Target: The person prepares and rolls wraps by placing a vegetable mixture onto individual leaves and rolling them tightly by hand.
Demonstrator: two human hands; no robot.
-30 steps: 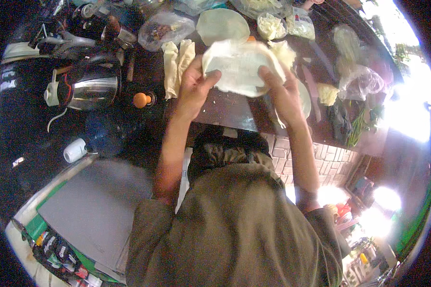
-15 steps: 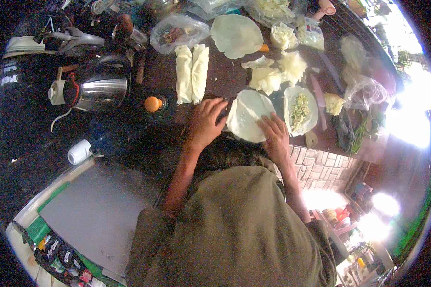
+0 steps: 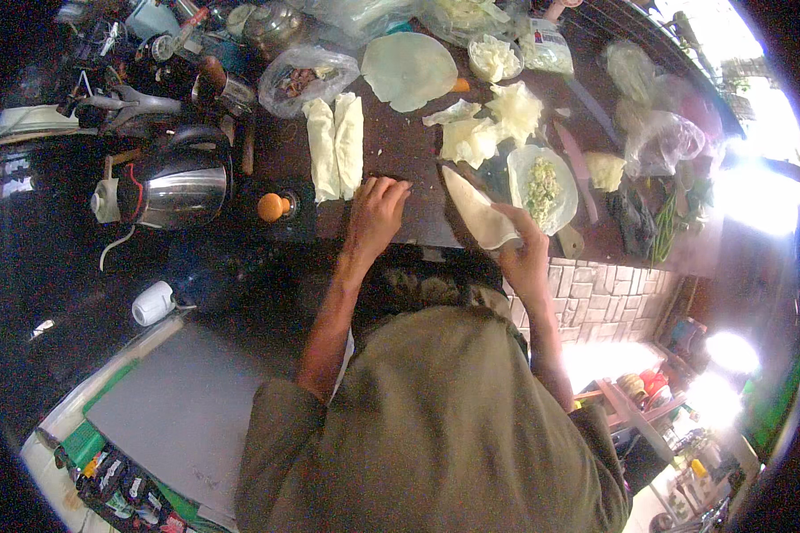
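Compared with the frame half a second earlier, we noted the main change at the thin dough sheet (image 3: 473, 210). It had lain spread nearly flat on the desk (image 3: 409, 160) between both hands; now, just right of the frame's centre line, it showed as a narrow leaf shape with a dark shadow along its left side. We could not tell whether it was folded or only tipped up.

The right hand (image 3: 526, 244) had its fingers closed on the sheet's lower right edge, thumb side toward the middle of the frame. The left hand (image 3: 380, 213) lay near the desk's front edge, left of centre, fingers loosely curled and apart from the sheet; we could not tell whether anything was under them. One second before, both hands had held the sheet raised.

Other items kept their arrangement: two pale rolls (image 3: 336, 147) side by side above the left hand, a flat round sheet (image 3: 409, 71) at upper centre, pale leaves (image 3: 471, 142) below it to the right, and a filled sheet (image 3: 566, 191) with a strip of chopped filling (image 3: 540, 188), just beside the right hand.

Writing: a clear bag (image 3: 547, 46) at upper right carried small blue and red print; dark bottles (image 3: 120, 489) at lower left bore pale lettering, small and slanted.
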